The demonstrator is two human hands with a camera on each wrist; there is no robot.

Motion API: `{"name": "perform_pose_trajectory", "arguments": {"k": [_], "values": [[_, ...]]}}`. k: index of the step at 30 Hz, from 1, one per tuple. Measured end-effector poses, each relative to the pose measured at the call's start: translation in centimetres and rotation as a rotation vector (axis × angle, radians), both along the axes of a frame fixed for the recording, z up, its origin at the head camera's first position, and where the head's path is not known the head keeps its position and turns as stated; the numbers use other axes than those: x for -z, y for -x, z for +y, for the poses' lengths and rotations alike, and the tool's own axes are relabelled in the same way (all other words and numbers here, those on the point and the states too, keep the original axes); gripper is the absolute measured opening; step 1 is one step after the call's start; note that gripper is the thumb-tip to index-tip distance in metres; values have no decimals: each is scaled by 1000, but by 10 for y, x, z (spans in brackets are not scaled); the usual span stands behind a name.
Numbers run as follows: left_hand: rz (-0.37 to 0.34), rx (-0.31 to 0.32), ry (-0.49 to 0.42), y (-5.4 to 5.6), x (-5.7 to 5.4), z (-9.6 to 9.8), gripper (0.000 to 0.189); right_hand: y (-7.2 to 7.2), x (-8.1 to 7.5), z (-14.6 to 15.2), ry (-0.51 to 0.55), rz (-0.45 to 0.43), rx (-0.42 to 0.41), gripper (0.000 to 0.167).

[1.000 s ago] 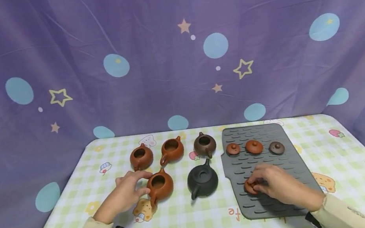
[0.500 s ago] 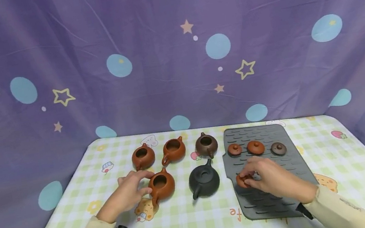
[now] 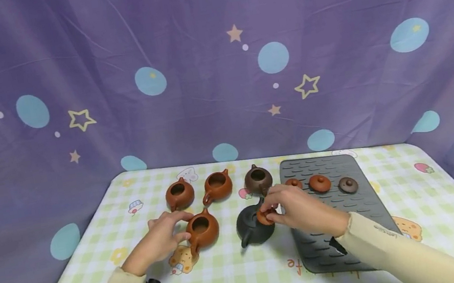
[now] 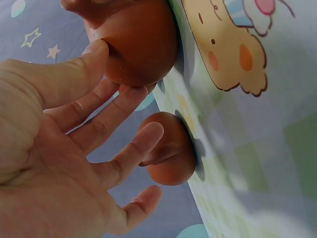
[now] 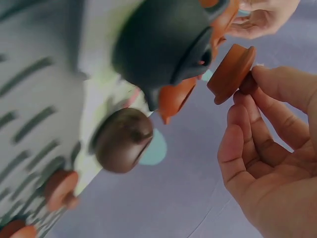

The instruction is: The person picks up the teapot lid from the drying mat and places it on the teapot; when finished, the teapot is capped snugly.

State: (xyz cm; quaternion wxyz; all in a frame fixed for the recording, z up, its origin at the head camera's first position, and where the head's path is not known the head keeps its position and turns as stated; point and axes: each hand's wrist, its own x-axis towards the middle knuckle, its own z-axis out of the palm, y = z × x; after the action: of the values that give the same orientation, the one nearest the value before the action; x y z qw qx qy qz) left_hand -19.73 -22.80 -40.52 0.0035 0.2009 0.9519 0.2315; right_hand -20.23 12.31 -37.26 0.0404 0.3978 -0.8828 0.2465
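Observation:
My right hand [image 3: 293, 207] pinches a reddish-brown teapot lid [image 5: 230, 74] by its knob, thumb against fingertips. In the head view the lid overlaps the right side of the black teapot [image 3: 250, 233], whose own lid is on. My left hand [image 3: 164, 236] holds the side of a lidless orange-brown teapot [image 3: 209, 233], thumb and front fingers set against its body. The left wrist view shows the other fingers spread near a second, smaller brown teapot [image 4: 173, 171]. The held lid's rim faces away from the right palm.
Behind stand three lidless teapots: a reddish one [image 3: 185, 198], an orange one [image 3: 222, 191] and a dark brown one [image 3: 256, 187]. On the right, a grey ridged mat [image 3: 343, 254] bears a partly hidden lid [image 3: 293, 183], a red lid [image 3: 320, 183] and a dark brown lid [image 3: 348, 185].
My right hand has lifted the reddish-brown lid off the grey mat and carried it left to the black teapot. The left hand stays at the orange-brown teapot.

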Motion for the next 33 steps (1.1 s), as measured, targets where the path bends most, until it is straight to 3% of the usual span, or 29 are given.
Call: {"name": "perform_pose_trajectory", "arguments": {"k": [15, 24, 33], "values": [[3, -28, 12, -2, 1, 1, 40, 19, 2, -79, 15, 11, -154, 12], [-12, -38, 33, -1, -1, 3, 41, 27, 5, -127, -43, 63, -161, 11], [-17, -33, 21, 0, 0, 1, 39, 34, 8, -149, -84, 47, -139, 10]]}}
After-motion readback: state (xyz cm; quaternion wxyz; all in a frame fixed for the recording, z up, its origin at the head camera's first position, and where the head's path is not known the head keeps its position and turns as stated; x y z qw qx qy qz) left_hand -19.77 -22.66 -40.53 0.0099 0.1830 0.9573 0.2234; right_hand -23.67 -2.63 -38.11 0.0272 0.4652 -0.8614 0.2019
